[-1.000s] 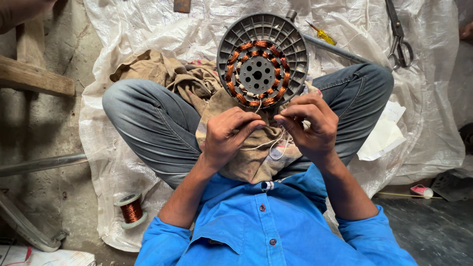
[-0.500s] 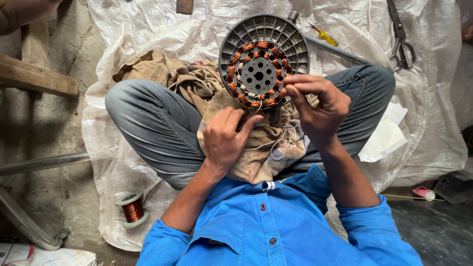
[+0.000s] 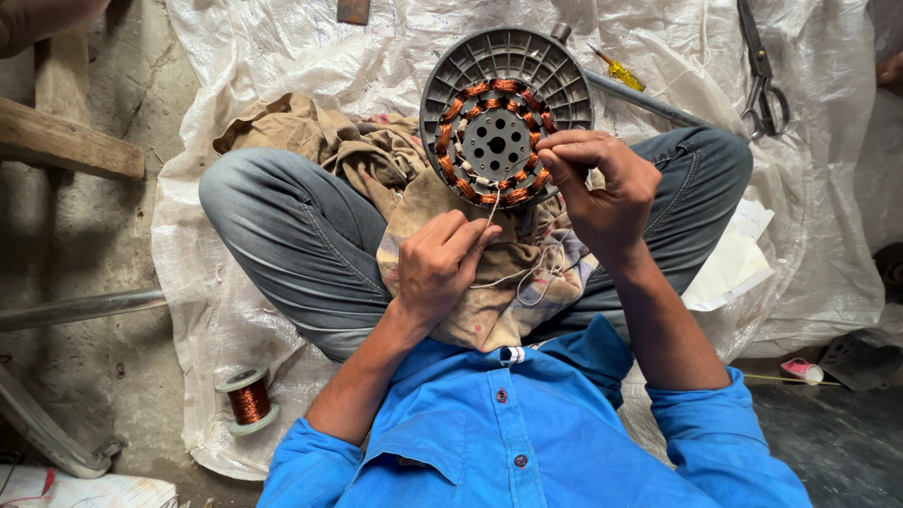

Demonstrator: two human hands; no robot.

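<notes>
Pinching white thread (image 3: 491, 214), closed left hand (image 3: 435, 265) just below copper-wound stator (image 3: 496, 141), right hand (image 3: 602, 188) gripping its edge.

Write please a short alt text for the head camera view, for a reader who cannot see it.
A person sitting cross-legged ties white thread on a round motor stator with copper coils: the left hand pulls the thread and the right hand pinches at the coils. A copper wire spool and scissors lie nearby.
</notes>
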